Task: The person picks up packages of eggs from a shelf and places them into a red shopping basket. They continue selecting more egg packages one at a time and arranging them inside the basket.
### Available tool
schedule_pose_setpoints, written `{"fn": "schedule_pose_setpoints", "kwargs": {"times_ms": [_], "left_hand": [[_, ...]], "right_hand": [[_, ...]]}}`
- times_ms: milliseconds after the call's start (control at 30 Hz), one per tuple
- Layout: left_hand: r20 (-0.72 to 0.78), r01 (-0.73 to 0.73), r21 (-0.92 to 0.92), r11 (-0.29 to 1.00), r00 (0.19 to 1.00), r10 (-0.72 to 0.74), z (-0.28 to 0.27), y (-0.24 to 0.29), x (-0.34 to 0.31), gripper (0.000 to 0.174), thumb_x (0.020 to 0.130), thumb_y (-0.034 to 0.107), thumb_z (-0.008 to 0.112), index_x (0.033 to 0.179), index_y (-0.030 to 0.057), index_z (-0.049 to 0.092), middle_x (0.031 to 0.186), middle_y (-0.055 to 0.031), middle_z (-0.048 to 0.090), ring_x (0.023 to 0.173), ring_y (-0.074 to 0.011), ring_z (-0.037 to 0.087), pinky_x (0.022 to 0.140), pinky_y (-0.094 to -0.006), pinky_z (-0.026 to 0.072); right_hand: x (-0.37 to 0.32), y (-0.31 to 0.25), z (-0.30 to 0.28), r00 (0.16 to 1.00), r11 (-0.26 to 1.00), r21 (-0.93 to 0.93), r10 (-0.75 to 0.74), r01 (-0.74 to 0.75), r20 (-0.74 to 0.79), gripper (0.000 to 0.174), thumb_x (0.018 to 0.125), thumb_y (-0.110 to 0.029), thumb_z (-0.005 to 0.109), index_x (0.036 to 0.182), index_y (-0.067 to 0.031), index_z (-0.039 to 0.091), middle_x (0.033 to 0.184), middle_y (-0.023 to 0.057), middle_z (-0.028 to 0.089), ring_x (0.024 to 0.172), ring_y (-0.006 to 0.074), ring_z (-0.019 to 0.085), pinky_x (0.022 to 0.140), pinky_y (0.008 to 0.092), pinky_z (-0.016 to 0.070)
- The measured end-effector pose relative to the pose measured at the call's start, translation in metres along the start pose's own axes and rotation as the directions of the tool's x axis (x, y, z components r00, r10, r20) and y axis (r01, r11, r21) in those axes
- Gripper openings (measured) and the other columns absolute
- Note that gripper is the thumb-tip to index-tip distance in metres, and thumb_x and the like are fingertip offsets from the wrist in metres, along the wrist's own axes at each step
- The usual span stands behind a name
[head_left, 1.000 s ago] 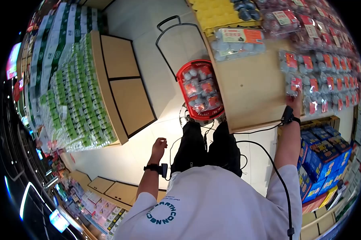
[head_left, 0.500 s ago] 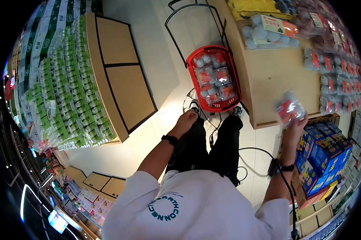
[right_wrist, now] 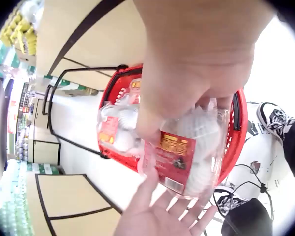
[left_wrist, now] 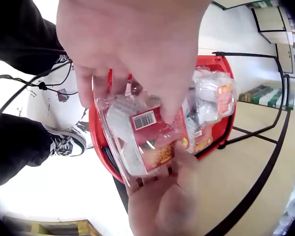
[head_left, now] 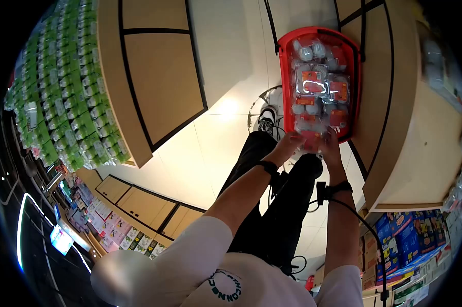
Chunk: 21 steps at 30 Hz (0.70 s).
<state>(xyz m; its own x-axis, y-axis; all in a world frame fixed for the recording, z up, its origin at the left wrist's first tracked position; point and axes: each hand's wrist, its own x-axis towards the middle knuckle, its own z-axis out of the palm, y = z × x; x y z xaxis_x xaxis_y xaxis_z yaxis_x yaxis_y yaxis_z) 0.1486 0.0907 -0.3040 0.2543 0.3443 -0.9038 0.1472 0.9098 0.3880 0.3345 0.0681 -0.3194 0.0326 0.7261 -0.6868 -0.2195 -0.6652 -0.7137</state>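
Note:
A clear egg pack (head_left: 311, 139) with a red label hangs over the near end of a red shopping basket (head_left: 285, 77) on the floor. My right hand (head_left: 331, 146) grips the pack (right_wrist: 187, 147) between thumb and fingers. My left hand (head_left: 288, 145) meets it from the other side; in the right wrist view my left hand (right_wrist: 157, 216) lies palm-up with its fingers spread against the pack's edge. In the left wrist view my left hand's fingertips (left_wrist: 169, 113) touch the pack (left_wrist: 147, 142). Several similar egg packs (head_left: 318, 84) lie in the basket.
A wooden display platform (head_left: 154, 87) with stacked green packs (head_left: 62, 92) stands to the left. A wooden counter (head_left: 420, 148) is to the right, with blue boxes (head_left: 410, 235) below it. My shoe (head_left: 267, 116) and black trousers are just short of the basket.
My right hand lifted an egg pack off the counter display and brought it down to the basket. My left hand came forward to meet it. The head view tipped downward.

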Motion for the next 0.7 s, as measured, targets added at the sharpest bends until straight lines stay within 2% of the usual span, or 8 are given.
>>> {"fn": "schedule_pose_setpoints", "kwargs": {"times_ms": [100,167,367,433,567,633,667,700], "left_hand": [[-0.137,-0.072,0.013,0.997,0.988,0.073,0.004,-0.029,0.031,0.059,0.077,0.032,0.069,0.121,0.0025,0.041,0.107,-0.0079,0.055,0.092,-0.0163,0.053,0.072,-0.0291,0.0444],[-0.209,-0.279,0.18,0.943,0.926,0.313,0.004,-0.046,0.05,0.053,0.075,0.025,0.071,0.112,-0.002,0.044,0.099,-0.0109,0.058,0.088,-0.0196,0.056,0.075,-0.0307,0.0461],[-0.318,-0.336,0.249,0.908,0.858,0.404,0.008,-0.035,0.041,0.05,0.073,0.022,0.071,0.111,0.0005,0.047,0.097,-0.0116,0.059,0.09,-0.02,0.057,0.077,-0.0309,0.0459],[-0.339,-0.326,0.243,0.914,0.854,0.395,0.007,-0.033,0.042,0.05,0.073,0.023,0.07,0.11,-0.0004,0.047,0.097,-0.0128,0.059,0.092,-0.0221,0.058,0.078,-0.032,0.0465],[-0.434,-0.087,0.487,0.869,0.839,0.328,0.007,-0.016,0.04,0.043,0.073,0.024,0.066,0.106,0.0002,0.052,0.095,-0.0178,0.061,0.092,-0.0334,0.059,0.077,-0.0384,0.047],[-0.317,-0.269,0.428,0.863,0.849,0.422,0.003,-0.015,0.036,0.036,0.074,0.024,0.067,0.101,0.0025,0.056,0.095,-0.0166,0.061,0.092,-0.0338,0.057,0.078,-0.0392,0.045],[-0.259,-0.328,0.455,0.828,0.84,0.476,0.005,-0.01,0.033,0.034,0.074,0.023,0.067,0.099,0.0036,0.056,0.094,-0.0156,0.06,0.09,-0.0323,0.057,0.078,-0.0385,0.0441],[-0.317,-0.213,0.552,0.806,0.841,0.439,0.003,-0.014,0.03,0.033,0.074,0.024,0.067,0.097,0.0032,0.057,0.094,-0.0158,0.06,0.088,-0.0303,0.058,0.077,-0.0377,0.0441]], "right_hand": [[0.022,0.021,-0.005,0.998,0.998,-0.041,0.058,-0.056,0.034,0.062,0.075,-0.012,0.066,0.128,-0.002,0.033,0.102,0.0088,0.052,0.092,0.0151,0.05,0.075,0.0286,0.0452],[0.031,0.032,-0.009,0.996,0.989,-0.12,0.087,-0.088,-0.012,0.059,0.077,-0.014,0.066,0.126,-0.001,0.035,0.104,0.0095,0.053,0.096,0.0169,0.051,0.081,0.0304,0.0446],[0.025,0.041,-0.006,0.983,0.912,-0.385,-0.175,0.143,-0.048,0.063,0.077,-0.019,0.067,0.129,0.0002,0.036,0.121,0.0165,0.049,0.111,0.0251,0.047,0.095,0.032,0.0367],[0.02,0.033,-0.007,0.992,0.929,-0.363,-0.106,0.072,-0.074,0.064,0.077,-0.018,0.066,0.131,-0.0002,0.036,0.122,0.0178,0.049,0.116,0.0263,0.045,0.098,0.0325,0.0336],[-0.002,0.008,-0.009,0.986,0.946,-0.304,-0.144,0.114,-0.08,0.055,0.08,-0.017,0.062,0.127,-0.0001,0.04,0.123,0.017,0.049,0.117,0.0264,0.044,0.097,0.0329,0.0345],[-0.035,-0.021,-0.02,0.979,0.929,-0.344,-0.179,0.136,-0.099,0.044,0.084,-0.016,0.058,0.123,-0.0004,0.044,0.118,0.0128,0.052,0.109,0.0236,0.05,0.093,0.0314,0.0378],[-0.06,-0.06,-0.021,0.994,0.993,-0.116,0.014,-0.027,-0.106,0.038,0.086,-0.016,0.057,0.12,-0.0012,0.046,0.113,0.0097,0.054,0.103,0.0196,0.052,0.09,0.0297,0.0401],[-0.082,-0.077,-0.029,1.0,0.999,-0.041,-0.004,0.003,-0.031,0.035,0.087,-0.015,0.057,0.118,-0.0019,0.047,0.109,0.0087,0.056,0.1,0.0163,0.053,0.088,0.0277,0.0414]]}}
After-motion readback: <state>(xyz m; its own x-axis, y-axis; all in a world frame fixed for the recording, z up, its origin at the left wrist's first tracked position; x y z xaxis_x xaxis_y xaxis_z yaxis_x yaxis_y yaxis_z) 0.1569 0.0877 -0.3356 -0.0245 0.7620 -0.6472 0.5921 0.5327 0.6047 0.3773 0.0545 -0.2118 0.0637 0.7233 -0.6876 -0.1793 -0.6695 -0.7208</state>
